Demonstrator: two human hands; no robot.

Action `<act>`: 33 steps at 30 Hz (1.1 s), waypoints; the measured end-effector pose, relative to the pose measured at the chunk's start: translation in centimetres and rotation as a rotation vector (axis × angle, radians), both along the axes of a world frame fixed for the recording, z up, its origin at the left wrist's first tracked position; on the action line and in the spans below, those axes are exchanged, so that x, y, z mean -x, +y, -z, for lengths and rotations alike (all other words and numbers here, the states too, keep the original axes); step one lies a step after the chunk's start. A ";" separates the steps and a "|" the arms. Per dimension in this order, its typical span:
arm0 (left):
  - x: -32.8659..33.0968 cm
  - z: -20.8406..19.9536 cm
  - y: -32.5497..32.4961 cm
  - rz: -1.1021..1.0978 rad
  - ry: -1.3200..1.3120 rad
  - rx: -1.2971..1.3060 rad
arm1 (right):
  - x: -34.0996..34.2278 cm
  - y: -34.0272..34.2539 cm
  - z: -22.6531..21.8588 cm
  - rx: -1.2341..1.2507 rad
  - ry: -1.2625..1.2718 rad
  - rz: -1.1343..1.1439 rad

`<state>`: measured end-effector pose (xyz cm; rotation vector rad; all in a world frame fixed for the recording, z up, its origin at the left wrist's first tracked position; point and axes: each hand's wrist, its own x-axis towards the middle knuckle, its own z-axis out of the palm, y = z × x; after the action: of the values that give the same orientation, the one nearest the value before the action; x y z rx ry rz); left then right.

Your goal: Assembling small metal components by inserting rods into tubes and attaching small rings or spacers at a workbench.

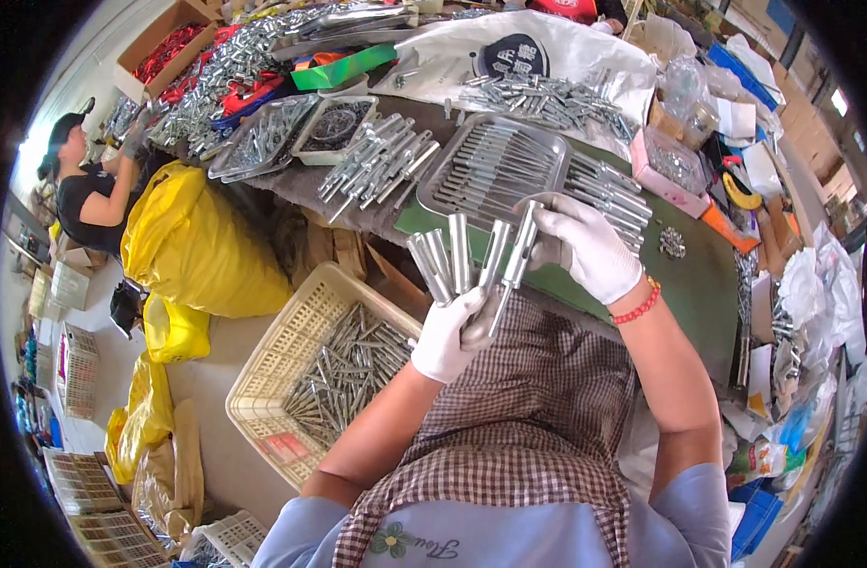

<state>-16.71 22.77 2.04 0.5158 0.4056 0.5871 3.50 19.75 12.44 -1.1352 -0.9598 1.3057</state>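
My gloved left hand (451, 336) is closed around several shiny metal rods with thick tube ends (460, 254), fanned out with those ends up. In the fingers of my gloved right hand (590, 248) is a single metal rod of the same kind (521, 248), tilted. Its thin lower end reaches down beside my left fingers. Just beyond my hands, a metal tray (562, 156) holds a row of such rods on the bench. A stack of rods (377, 163) lies left of the tray, and another pile (609, 199) lies to its right.
Below left stands a cream plastic crate (254, 383) filled with metal rods. Yellow sacks (202, 246) rest beside the bench. Farther back are a white sack (594, 47) under loose metal parts and a pink box (668, 161). A co-worker (93, 194) stands at far left.
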 end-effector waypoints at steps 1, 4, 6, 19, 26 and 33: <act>-0.2 0.3 -0.2 0.026 -0.062 -0.001 | -0.1 -0.1 0.5 0.012 0.008 0.014; -0.8 0.7 -0.9 0.025 -0.073 -0.033 | -0.2 -1.0 1.0 0.023 -0.002 -0.023; -1.3 0.2 -1.5 0.015 -0.028 -0.063 | -0.6 -1.4 1.4 0.019 -0.003 -0.025; -2.4 0.5 -2.7 0.053 0.001 -0.141 | -1.3 -3.4 2.2 0.006 0.027 0.039; -2.9 0.5 -3.1 0.077 0.001 -0.114 | -1.8 -4.2 2.8 -0.016 0.067 0.033; -3.5 0.4 -3.5 0.082 0.019 -0.137 | -2.3 -4.9 3.3 -0.043 0.075 0.052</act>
<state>-13.21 19.29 1.60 0.6666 0.3617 0.5335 5.78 14.83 9.16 -1.0641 -0.8934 1.2716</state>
